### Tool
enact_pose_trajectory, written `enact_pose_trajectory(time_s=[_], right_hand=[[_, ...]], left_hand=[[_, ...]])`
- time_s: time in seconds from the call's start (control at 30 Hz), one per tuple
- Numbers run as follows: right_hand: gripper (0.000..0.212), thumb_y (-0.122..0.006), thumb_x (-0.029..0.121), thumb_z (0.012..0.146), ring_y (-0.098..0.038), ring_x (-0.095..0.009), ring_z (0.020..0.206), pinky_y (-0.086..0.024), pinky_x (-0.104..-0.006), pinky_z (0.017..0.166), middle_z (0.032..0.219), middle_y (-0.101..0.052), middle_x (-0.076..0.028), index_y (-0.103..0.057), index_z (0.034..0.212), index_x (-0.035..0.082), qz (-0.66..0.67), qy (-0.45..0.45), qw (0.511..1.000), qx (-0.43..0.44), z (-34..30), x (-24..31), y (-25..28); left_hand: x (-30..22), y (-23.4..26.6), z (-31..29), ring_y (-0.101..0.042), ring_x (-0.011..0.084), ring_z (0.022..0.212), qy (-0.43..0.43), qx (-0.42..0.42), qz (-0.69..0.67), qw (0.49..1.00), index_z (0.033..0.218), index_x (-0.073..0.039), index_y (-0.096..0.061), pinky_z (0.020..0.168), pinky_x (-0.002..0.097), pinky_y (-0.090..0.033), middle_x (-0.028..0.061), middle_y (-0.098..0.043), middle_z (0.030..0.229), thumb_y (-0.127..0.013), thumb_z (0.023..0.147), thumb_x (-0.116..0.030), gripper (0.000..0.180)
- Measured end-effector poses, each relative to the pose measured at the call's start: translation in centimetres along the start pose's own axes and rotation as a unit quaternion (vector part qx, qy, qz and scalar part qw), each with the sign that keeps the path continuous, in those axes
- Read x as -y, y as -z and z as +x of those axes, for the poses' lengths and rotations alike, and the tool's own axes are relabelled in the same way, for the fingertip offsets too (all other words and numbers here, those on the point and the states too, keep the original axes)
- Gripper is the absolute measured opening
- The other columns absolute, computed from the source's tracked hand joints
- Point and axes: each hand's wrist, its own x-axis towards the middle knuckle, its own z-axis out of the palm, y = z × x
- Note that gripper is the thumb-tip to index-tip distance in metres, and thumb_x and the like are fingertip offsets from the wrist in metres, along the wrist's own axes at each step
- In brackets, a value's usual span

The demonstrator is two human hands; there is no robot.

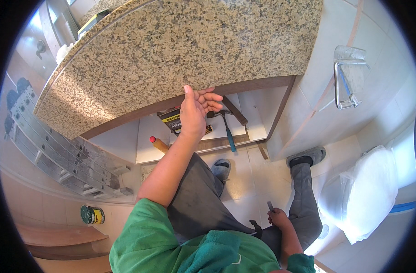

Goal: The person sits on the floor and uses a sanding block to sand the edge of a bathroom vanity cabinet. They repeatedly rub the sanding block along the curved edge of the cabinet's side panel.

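Observation:
My left hand [193, 117] is raised at the front edge of the speckled granite countertop [194, 45]. Its fingers are apart and slightly curled, its thumb points up, and nothing is in it. Low by my right thigh, my right hand [279, 217] is closed around a narrow tool with a flat grey blade [270, 206]; its handle is hidden in the fist. Beneath the counter, a claw hammer [229, 132] with a teal handle lies in the open cabinet. Beside it sits a black and yellow container [170, 119], partly covered by my left hand. A wooden handle with a red end [159, 144] sticks out near my left forearm.
An aluminium ladder [58, 145] leans at the left. A small green and yellow can [92, 214] stands on the floor near curved wooden boards [62, 236]. At the right are a white plastic-wrapped bundle [360, 195] and a wall-mounted metal holder [346, 84].

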Motion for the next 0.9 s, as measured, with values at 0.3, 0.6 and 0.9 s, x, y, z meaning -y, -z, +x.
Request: enact_pose_trajectory(time_s=[0.3, 0.6, 0.9], right_hand=[[0.02, -0.061, 0.022, 0.095, -0.062, -0.018, 0.06, -0.05, -0.0326, 0.054, 0.074, -0.064, -0.008, -0.061, 0.094, 0.002, 0.004, -0.006, 1.0, 0.001, -0.02, 0.12, 0.01], [0.027, -0.06, 0.024, 0.096, -0.063, -0.019, 0.06, -0.051, -0.035, 0.058, 0.071, -0.064, -0.01, -0.062, 0.092, -0.003, -0.005, 0.008, 1.0, -0.008, -0.4, 0.4, 0.08], [0.027, -0.06, 0.024, 0.096, -0.063, -0.019, 0.06, -0.052, -0.0352, 0.058, 0.072, -0.064, -0.01, -0.062, 0.092, -0.003, 0.002, 0.01, 1.0, -0.008, -0.41, 0.46, -0.12]], left_hand=[[-0.02, -0.08, 0.01, -0.064, 0.0199, 0.074, -0.006, -0.002, 0.0, 1.0, 0.12, 0.015, -0.052, 0.074, 0.0315, -0.052, 0.0174, -0.068, 0.091, -0.023, 0.104, -0.064, 0.085], [-0.01, -0.1, 0.06, -0.064, 0.0198, 0.074, -0.004, -0.001, 0.0, 1.0, 0.121, 0.016, -0.051, 0.074, 0.0317, -0.053, 0.0173, -0.068, 0.091, -0.024, 0.104, -0.064, 0.086], [-0.06, 0.1, -0.02, -0.064, 0.0201, 0.074, -0.008, -0.002, 0.005, 1.0, 0.121, 0.016, -0.051, 0.074, 0.0319, -0.053, 0.0175, -0.068, 0.091, -0.024, 0.104, -0.063, 0.085]])
